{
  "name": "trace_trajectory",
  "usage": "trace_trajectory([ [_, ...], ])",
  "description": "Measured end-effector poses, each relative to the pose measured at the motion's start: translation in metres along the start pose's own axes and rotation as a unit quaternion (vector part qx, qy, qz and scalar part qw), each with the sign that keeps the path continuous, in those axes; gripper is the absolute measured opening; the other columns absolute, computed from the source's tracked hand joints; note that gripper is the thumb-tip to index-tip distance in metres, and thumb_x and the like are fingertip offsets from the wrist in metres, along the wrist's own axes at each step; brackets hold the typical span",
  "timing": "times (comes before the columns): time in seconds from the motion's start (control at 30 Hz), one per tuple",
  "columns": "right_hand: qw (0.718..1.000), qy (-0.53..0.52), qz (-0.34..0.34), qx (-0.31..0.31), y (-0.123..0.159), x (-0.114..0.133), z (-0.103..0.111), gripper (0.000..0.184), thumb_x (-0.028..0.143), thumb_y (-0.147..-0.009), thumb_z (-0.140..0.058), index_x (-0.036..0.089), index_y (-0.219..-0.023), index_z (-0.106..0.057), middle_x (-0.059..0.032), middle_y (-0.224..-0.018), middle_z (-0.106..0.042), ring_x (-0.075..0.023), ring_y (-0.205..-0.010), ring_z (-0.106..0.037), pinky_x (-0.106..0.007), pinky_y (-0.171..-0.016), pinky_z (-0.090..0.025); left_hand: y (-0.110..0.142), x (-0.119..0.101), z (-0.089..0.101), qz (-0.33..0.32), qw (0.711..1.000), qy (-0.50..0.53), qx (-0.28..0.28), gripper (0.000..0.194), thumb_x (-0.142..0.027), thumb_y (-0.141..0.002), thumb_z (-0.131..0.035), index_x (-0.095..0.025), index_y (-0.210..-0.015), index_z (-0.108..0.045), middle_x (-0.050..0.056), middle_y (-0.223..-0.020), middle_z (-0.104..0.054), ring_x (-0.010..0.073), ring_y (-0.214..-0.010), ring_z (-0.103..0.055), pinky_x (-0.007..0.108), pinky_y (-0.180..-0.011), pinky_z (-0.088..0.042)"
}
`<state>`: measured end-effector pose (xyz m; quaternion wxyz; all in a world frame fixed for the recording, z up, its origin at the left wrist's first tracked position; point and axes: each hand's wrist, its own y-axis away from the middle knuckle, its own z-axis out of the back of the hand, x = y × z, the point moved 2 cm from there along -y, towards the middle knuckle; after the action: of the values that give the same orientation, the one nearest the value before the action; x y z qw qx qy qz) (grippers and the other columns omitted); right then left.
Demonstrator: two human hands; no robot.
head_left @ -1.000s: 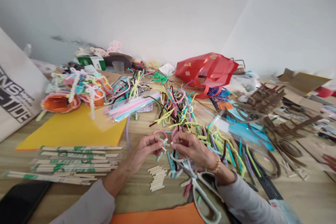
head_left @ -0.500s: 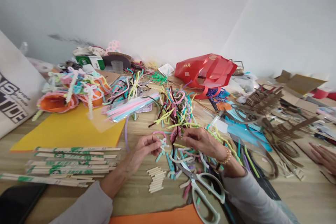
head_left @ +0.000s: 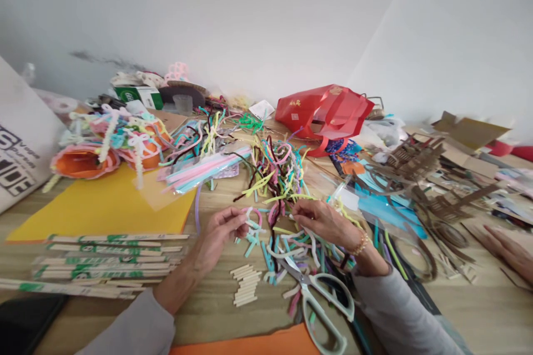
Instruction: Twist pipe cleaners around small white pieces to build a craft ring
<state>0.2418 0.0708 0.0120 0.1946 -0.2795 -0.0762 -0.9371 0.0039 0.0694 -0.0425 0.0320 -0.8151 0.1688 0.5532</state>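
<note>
The person's left hand (head_left: pixel 220 233) is over the wooden worktop (head_left: pixel 470 310), its grip pinching a short pale pipe cleaner (head_left: pixel 250 226), with a pink pipe-cleaner loop (head_left: pixel 255 215) just beside it. The right hand (head_left: pixel 322 227) comes in from the other side, close to the same loop, its fingers bunched and pressed together at the tips; whether that grip pinches anything is too small to tell. A beaded bracelet (head_left: pixel 360 244) circles the right wrist.

Loose teal and white pipe-cleaner pieces (head_left: pixel 283 249) lie just below the hands, near a small stack of wooden sticks (head_left: pixel 245 285) and a pair of pale green-handled scissors (head_left: pixel 320 305). A tangled heap of coloured pipe cleaners (head_left: pixel 275 177) sits just beyond the hands. To the left are bundles of green-printed wooden sticks (head_left: pixel 104 263) and a yellow card (head_left: pixel 100 208). A bag of pastel straws (head_left: pixel 204 169) lies near the heap, a red bag (head_left: pixel 325 113) stands behind it, and another person's hand (head_left: pixel 510 252) shows at the right edge.
</note>
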Motion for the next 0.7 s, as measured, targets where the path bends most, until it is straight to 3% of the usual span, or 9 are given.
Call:
trace_trajectory([
  [0.47,0.991,0.025,0.046,0.121,0.004,0.013,-0.009,0.01,0.022,-0.084,-0.051,0.018,-0.081,-0.06,0.0012,-0.068,-0.06,-0.0112,-0.059,-0.052,-0.021,-0.056,-0.034,-0.001,0.001,0.002,0.004,1.0,0.005,-0.011,0.015,-0.027,-0.072,-0.07,-0.014,-0.074,-0.063,-0.001,-0.061,-0.062,0.0102,-0.057,-0.053,0.022,-0.056,-0.038],
  [0.7,0.99,0.102,0.053,0.078,0.0,0.006,-0.018,0.012,0.01,-0.078,-0.05,0.018,-0.079,-0.058,-0.0012,-0.074,-0.06,-0.0133,-0.065,-0.051,-0.024,-0.061,-0.033,-0.001,0.001,0.0,0.001,1.0,-0.024,0.003,0.019,-0.031,-0.072,-0.069,-0.013,-0.071,-0.063,-0.001,-0.059,-0.06,0.0104,-0.056,-0.052,0.023,-0.055,-0.035],
])
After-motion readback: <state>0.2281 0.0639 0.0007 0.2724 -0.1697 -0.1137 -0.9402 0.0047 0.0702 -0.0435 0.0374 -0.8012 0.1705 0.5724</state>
